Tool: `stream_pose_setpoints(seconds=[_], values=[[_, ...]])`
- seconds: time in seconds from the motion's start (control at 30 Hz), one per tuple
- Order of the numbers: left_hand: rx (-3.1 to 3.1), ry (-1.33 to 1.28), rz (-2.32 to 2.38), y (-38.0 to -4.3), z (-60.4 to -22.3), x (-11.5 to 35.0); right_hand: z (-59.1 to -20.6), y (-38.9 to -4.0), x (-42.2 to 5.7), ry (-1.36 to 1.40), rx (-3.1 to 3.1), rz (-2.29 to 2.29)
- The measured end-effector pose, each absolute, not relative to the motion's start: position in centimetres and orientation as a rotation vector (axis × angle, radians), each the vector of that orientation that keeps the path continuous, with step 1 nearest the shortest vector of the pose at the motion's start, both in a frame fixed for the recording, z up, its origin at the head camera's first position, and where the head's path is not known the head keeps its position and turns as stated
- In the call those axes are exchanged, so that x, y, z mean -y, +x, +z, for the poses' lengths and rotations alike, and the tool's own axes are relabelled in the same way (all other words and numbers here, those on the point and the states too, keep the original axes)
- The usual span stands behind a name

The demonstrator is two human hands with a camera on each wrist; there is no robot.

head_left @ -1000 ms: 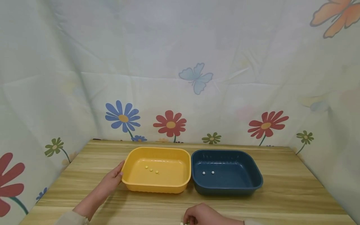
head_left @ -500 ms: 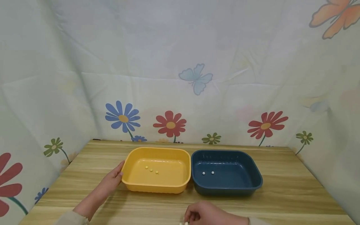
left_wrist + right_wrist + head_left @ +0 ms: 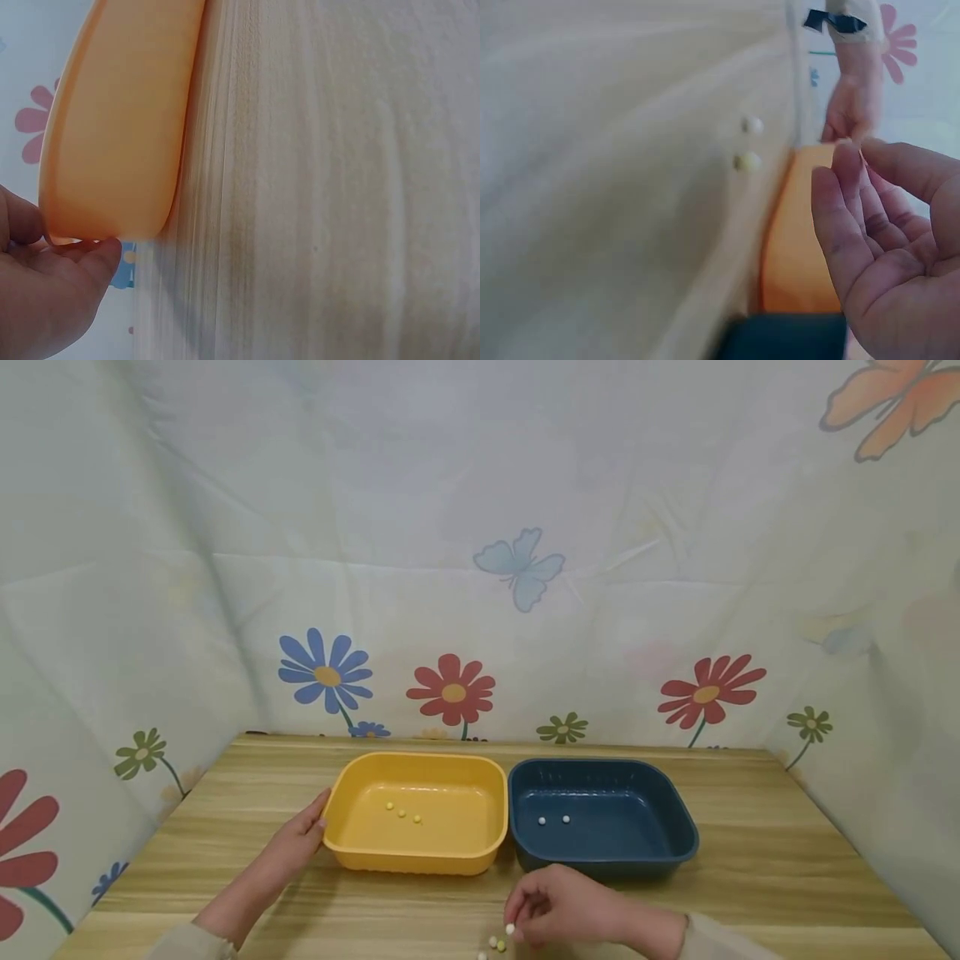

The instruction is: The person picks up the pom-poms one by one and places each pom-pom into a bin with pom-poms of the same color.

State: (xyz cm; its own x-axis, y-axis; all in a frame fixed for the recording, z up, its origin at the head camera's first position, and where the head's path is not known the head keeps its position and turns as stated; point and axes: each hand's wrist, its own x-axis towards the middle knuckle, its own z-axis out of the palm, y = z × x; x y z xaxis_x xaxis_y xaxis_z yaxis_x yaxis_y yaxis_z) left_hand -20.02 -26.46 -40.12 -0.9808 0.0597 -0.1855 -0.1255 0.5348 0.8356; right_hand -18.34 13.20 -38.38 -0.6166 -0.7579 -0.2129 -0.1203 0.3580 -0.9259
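A floral cloth [image 3: 420, 485] hangs behind the yellow tub [image 3: 457, 843], which stands on a wood-grain surface [image 3: 780, 843]. Just right of the yellow tub sits the blue tub [image 3: 645, 827]. At the yellow tub's left end, the left hand [image 3: 300, 837] has its fingers pinching the rim. Off the yellow tub's near right corner, the right hand [image 3: 561, 903] grips a white bead [image 3: 510, 929] at its fingertips; loose beads [image 3: 501, 946] lie just beside it. Three yellow beads [image 3: 401, 814] rest inside the yellow tub.
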Motion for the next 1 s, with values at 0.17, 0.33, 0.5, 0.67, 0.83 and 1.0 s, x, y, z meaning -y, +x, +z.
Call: stream_pose_setpoints(seconds=[0.17,0.33,0.5,0.67,0.83,1.0], values=[[-2.572,-0.061,1.431,-20.0,-40.0,26.4,-36.7,-19.7,-14.3,-0.748,-1.912,-1.244],[-2.572,-0.068,1.434,-20.0,-40.0,26.4,-34.9,-21.4,-15.2,-0.779,-1.873,-1.206],[-2.579,-0.074,1.436,-19.9,-40.1,26.4,-32.8,-23.5,-16.0,-0.782,-1.882,-1.158],[-2.580,-0.083,1.429,-19.9,-40.1,26.4,-31.2,-25.9,-17.1,-0.814,-1.916,-1.093],[-2.581,-0.094,1.432,-19.9,-40.1,26.4,-30.5,-28.4,-18.2,-0.841,-1.925,-1.023],[-2.581,-0.089,1.446,-19.9,-40.1,26.3,-30.2,-30.3,-18.8,-0.825,-1.971,-0.955]])
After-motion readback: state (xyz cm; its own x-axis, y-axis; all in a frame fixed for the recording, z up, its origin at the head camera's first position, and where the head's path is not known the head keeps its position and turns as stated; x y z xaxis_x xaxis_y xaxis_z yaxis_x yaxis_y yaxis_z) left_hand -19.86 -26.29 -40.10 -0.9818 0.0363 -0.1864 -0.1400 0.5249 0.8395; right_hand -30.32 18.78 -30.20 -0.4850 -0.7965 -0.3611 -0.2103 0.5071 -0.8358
